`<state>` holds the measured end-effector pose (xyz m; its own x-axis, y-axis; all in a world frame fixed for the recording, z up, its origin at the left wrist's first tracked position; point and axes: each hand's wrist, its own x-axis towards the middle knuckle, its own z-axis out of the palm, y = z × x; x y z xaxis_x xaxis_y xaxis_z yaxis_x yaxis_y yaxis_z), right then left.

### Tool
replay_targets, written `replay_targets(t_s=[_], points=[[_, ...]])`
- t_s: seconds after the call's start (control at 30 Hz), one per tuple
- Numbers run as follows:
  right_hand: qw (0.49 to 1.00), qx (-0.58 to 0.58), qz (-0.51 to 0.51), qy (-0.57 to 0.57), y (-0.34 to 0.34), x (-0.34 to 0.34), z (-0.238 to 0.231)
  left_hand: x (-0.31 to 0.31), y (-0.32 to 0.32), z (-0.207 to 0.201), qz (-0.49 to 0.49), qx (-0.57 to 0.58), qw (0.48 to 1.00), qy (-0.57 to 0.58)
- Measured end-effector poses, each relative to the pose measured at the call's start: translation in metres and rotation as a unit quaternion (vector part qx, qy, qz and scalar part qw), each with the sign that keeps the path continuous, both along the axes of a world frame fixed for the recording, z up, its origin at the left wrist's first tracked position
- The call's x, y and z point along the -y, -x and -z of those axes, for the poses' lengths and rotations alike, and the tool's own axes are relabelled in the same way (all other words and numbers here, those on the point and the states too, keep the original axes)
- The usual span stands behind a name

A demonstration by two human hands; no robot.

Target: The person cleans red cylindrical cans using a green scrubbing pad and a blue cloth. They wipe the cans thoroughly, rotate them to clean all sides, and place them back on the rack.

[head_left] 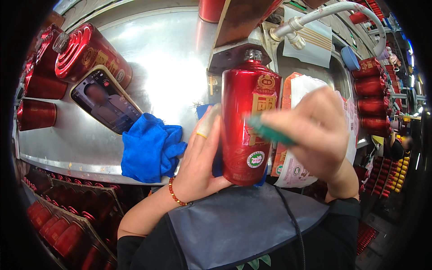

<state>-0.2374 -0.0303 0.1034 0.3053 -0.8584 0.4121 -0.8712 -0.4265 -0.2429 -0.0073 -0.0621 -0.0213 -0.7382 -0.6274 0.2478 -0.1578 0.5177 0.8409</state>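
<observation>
Beyond the grey apron [247,225], left hand [198,157] is cradling the red bottle [238,155], fingers grasping its left side near the base; right hand [321,135] is pinching a blurred green piece [270,130] at its front. Blue cloth [150,150] is lying on the metal table [162,54], left, phone [105,101] resting behind it; white faucet [310,19] is arching farther off, right.

Large gold characters [262,104] and a round green-and-white label [255,159] mark the red bottle [234,121].
</observation>
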Motion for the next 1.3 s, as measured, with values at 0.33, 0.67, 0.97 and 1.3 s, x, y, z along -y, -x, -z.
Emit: replay_targets(t_s=[0.33, 0.67, 0.97, 1.3], points=[[1.000, -0.010, 0.017, 0.013, 0.011, 0.001, -0.002, 0.000, 0.001, -0.001, -0.008, 0.002, 1.000, 0.013], [0.997, 0.076, 0.035, 0.000, 0.000, -0.017, 0.012, -0.001, -0.001, 0.003, 0.001, 0.017, 0.999, 0.028], [0.977, 0.187, 0.043, -0.096, 0.010, -0.022, 0.023, 0.001, 0.000, 0.000, 0.012, 0.062, 0.996, 0.060], [0.878, 0.427, 0.196, -0.097, 0.038, -0.015, 0.058, 0.016, -0.079, -0.034, -0.133, 0.185, 0.914, 0.336]])
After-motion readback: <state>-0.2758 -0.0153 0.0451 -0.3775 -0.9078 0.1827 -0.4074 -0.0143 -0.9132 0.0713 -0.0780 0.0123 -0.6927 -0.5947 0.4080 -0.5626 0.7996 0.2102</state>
